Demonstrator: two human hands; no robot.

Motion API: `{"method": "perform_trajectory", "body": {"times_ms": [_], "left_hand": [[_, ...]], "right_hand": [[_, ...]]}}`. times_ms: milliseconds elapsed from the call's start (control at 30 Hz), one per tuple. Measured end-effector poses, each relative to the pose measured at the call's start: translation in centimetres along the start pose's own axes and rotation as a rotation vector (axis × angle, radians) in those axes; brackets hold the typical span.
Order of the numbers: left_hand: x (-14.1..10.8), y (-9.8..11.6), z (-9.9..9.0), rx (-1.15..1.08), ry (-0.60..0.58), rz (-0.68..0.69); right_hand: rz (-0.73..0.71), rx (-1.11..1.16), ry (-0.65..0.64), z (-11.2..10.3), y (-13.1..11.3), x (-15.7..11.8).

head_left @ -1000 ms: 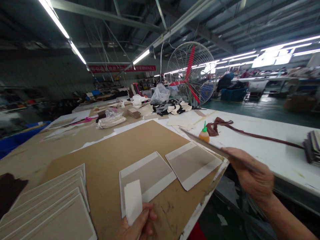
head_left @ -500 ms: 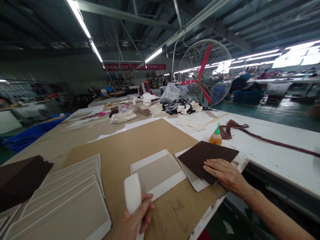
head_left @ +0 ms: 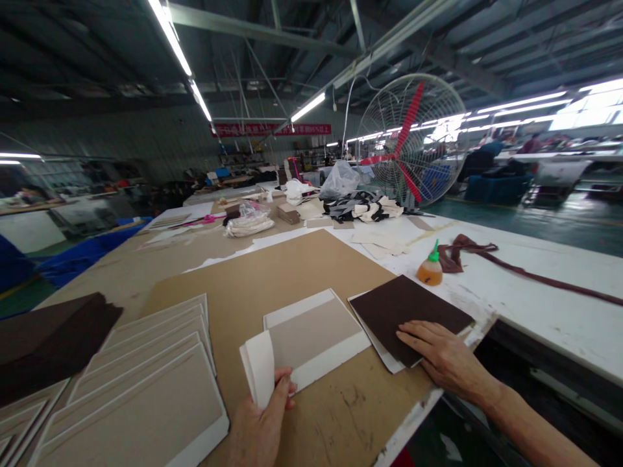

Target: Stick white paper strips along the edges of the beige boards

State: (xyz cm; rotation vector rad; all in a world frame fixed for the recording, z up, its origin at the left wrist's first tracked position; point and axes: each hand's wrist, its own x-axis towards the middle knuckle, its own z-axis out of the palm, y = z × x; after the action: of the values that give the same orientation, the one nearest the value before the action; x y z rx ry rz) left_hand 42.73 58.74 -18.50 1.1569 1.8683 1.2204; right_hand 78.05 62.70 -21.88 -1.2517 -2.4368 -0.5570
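My left hand point(head_left: 265, 415) is closed round a sheaf of white strips point(head_left: 260, 370), which stands up over the near left corner of a beige panel with white edges point(head_left: 316, 334). My right hand point(head_left: 438, 353) lies with fingers spread on a dark brown sheet point(head_left: 409, 314). Beneath that sheet, white-edged pieces point(head_left: 374, 344) show at its left side. Several more beige panels point(head_left: 141, 402) overlap in a fanned row at the left. Brown cardboard point(head_left: 233, 279) lies under the middle panel.
Dark brown sheets point(head_left: 53, 337) are stacked at the far left. Behind the right hand stand a bottle with a green nozzle point(head_left: 430, 267) and a brown fabric strip point(head_left: 530, 277). Farther back are bagged pieces point(head_left: 250, 224), black and white scraps point(head_left: 363, 206) and a large fan point(head_left: 411, 143).
The view has shifted so that the table things appear farther right. The white strips in my left hand are now fanned slightly apart. The brown sheet lies more squarely over the pieces beneath.
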Motion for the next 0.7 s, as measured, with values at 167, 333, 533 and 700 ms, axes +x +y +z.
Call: {"method": "perform_trajectory", "body": {"times_ms": [167,333,533,700], "left_hand": [[1.2,-0.9,-1.1,0.076,-0.087,-0.063],[1.4,-1.3,-1.4,0.150,-0.100,-0.056],[1.0,-0.7,-1.1,0.120,-0.045,0.070],[0.7,-0.8,-0.9,0.177,-0.029,0.244]], "right_hand": [[0.112,0.030,-0.080,0.4,-0.9,0.3],[0.225,0.104,-0.220,-0.4,-1.7,0.9],[0.182,0.243,-0.210,-3.3,-3.5,3.3],[0.063,0.357,-0.138,-2.3,-4.5,9.8]]}}
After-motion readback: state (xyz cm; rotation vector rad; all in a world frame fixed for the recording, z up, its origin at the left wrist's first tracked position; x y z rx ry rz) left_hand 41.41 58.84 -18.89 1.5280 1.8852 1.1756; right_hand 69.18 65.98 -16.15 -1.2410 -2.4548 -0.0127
